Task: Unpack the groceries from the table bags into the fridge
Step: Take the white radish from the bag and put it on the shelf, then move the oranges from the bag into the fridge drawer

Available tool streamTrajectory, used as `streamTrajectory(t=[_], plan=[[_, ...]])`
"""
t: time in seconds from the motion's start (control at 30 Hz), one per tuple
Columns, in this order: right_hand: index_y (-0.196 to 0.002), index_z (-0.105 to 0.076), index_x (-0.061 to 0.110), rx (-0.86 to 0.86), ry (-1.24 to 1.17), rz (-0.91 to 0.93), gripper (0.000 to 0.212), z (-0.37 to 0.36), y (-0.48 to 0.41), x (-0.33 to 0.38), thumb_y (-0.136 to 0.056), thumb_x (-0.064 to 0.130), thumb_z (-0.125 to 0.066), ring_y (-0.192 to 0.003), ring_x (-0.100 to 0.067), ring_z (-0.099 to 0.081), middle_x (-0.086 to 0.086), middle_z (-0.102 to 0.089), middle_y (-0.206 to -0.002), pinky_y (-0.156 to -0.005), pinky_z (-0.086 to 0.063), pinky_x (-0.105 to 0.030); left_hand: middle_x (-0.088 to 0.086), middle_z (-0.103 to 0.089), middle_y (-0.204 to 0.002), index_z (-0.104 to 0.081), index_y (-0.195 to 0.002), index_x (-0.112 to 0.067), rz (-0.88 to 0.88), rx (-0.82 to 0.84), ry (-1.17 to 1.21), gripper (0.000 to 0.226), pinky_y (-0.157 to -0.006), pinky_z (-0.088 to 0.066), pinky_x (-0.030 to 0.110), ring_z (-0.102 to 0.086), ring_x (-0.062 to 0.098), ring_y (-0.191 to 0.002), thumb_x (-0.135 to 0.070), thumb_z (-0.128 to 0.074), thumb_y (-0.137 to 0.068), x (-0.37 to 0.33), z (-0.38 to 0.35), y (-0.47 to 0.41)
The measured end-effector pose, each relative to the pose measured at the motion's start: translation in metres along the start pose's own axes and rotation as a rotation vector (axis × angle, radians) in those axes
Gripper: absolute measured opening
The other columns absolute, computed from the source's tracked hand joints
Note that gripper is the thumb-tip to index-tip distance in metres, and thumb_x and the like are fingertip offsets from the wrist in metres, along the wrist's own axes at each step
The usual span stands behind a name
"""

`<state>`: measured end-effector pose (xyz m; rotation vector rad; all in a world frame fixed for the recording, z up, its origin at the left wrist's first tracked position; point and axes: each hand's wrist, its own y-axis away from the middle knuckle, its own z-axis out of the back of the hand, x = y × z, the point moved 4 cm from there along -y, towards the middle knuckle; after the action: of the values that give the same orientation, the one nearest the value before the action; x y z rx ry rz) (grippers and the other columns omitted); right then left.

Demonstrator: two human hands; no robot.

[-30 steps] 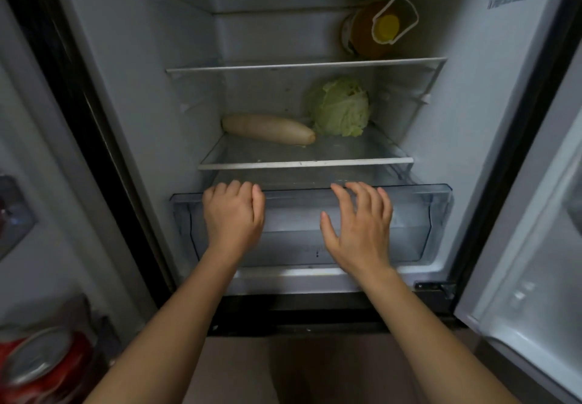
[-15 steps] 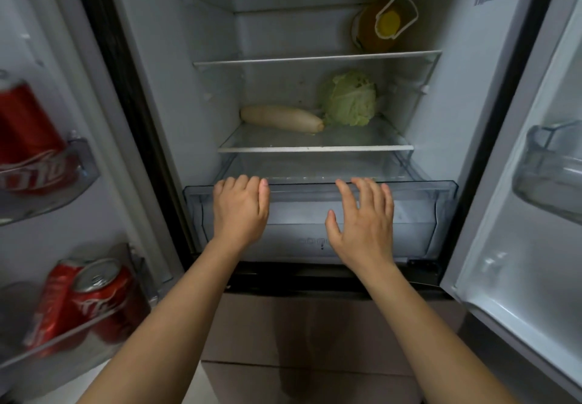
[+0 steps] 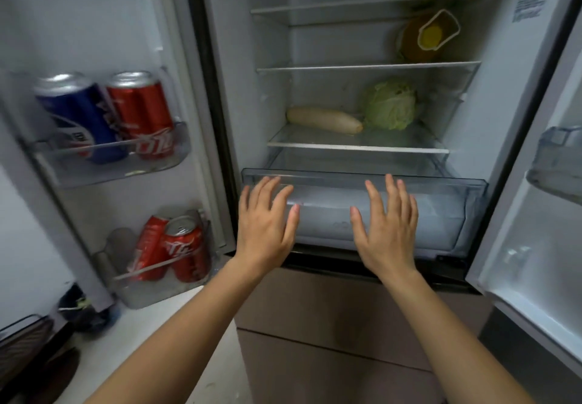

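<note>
The fridge stands open in front of me. Its clear crisper drawer is at the bottom of the compartment. My left hand and my right hand are both spread flat with straight fingers in front of the drawer's face, holding nothing; whether they touch it I cannot tell. On the shelf above lie a white radish and a green cabbage. One shelf higher stands an orange juice jug. No grocery bags are in view.
The left door's upper bin holds a blue can and a red can; its lower bin holds two red cans. The right door swings open at the right. Brown freezer drawers lie below.
The drawer has slid back into the fridge. My hands' fingers have straightened and spread off its top rim. The view has pulled back and left, showing more of the left door.
</note>
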<state>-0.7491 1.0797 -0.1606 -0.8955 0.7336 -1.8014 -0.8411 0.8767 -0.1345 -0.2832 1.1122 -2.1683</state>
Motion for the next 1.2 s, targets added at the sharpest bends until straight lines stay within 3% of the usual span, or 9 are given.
streamTrajectory(t=[0.13, 0.3, 0.47, 0.63, 0.73, 1.0, 1.2], plan=[[-0.149, -0.043, 0.017, 0.006, -0.093, 0.055, 0.060, 0.008, 0.022, 0.069, -0.098, 0.047, -0.042, -0.150, -0.034, -0.022, -0.017, -0.029, -0.160, -0.120, -0.019, -0.052, 0.016, -0.048, -0.147, -0.060, -0.135, -0.012, -0.063, -0.109, -0.070, 0.046, -0.116, -0.024, 0.057, -0.038, 0.032, -0.142, -0.039, -0.043, -0.100, 0.020, 0.079, 0.039], [-0.150, -0.041, 0.015, 0.009, -0.290, 0.217, 0.061, 0.019, 0.073, 0.214, -0.098, 0.046, -0.046, -0.149, -0.034, -0.024, -0.018, -0.029, -0.160, -0.120, -0.020, -0.052, 0.016, -0.044, -0.151, -0.057, -0.137, -0.012, 0.034, -0.115, -0.252, 0.048, -0.116, -0.022, 0.059, -0.035, 0.034, -0.144, -0.039, -0.043, -0.099, 0.095, 0.200, 0.127], [-0.156, -0.027, 0.017, 0.191, -0.477, 0.343, 0.069, 0.042, 0.156, 0.389, -0.098, 0.049, -0.044, -0.152, -0.031, -0.013, -0.015, -0.016, -0.165, -0.123, -0.012, -0.050, 0.019, -0.033, -0.156, -0.047, -0.144, -0.013, 0.251, -0.003, -0.528, 0.055, -0.116, -0.019, 0.062, -0.026, 0.036, -0.146, -0.044, -0.040, -0.099, 0.192, 0.342, 0.261], [-0.156, -0.025, 0.015, 0.366, -0.625, 0.516, 0.071, 0.058, 0.247, 0.542, -0.097, 0.047, -0.049, -0.151, -0.036, -0.015, -0.017, -0.013, -0.164, -0.121, -0.017, -0.054, 0.020, -0.023, -0.160, -0.039, -0.149, -0.011, 0.552, 0.181, -0.763, 0.065, -0.116, -0.016, 0.065, -0.019, 0.038, -0.149, -0.051, -0.034, -0.097, 0.264, 0.474, 0.387], [-0.155, -0.024, 0.018, 0.466, -0.648, 0.624, 0.071, 0.061, 0.294, 0.617, -0.097, 0.049, -0.049, -0.150, -0.037, -0.018, -0.018, -0.015, -0.163, -0.118, -0.022, -0.056, 0.020, -0.020, -0.162, -0.035, -0.151, -0.011, 0.700, 0.196, -0.831, 0.068, -0.118, -0.013, 0.064, -0.016, 0.037, -0.150, -0.052, -0.029, -0.097, 0.290, 0.535, 0.447], [-0.158, -0.018, 0.019, 0.576, -0.732, 0.797, 0.074, 0.030, 0.362, 0.777, -0.098, 0.053, -0.046, -0.150, -0.035, -0.017, -0.017, -0.013, -0.164, -0.121, -0.019, -0.052, 0.021, -0.024, -0.160, -0.039, -0.150, -0.010, 0.914, 0.159, -0.928, 0.068, -0.118, -0.014, 0.061, -0.019, 0.037, -0.149, -0.052, -0.029, -0.097, 0.383, 0.609, 0.536], [-0.158, -0.013, 0.018, 0.669, -0.786, 0.800, 0.075, -0.056, 0.371, 0.885, -0.098, 0.052, -0.041, -0.149, -0.036, -0.021, -0.019, -0.013, -0.163, -0.118, -0.028, -0.052, 0.016, -0.022, -0.162, -0.035, -0.153, -0.014, 1.041, 0.319, -0.970, 0.072, -0.120, -0.012, 0.059, -0.015, 0.032, -0.151, -0.056, -0.017, -0.097, 0.503, 0.610, 0.554]])
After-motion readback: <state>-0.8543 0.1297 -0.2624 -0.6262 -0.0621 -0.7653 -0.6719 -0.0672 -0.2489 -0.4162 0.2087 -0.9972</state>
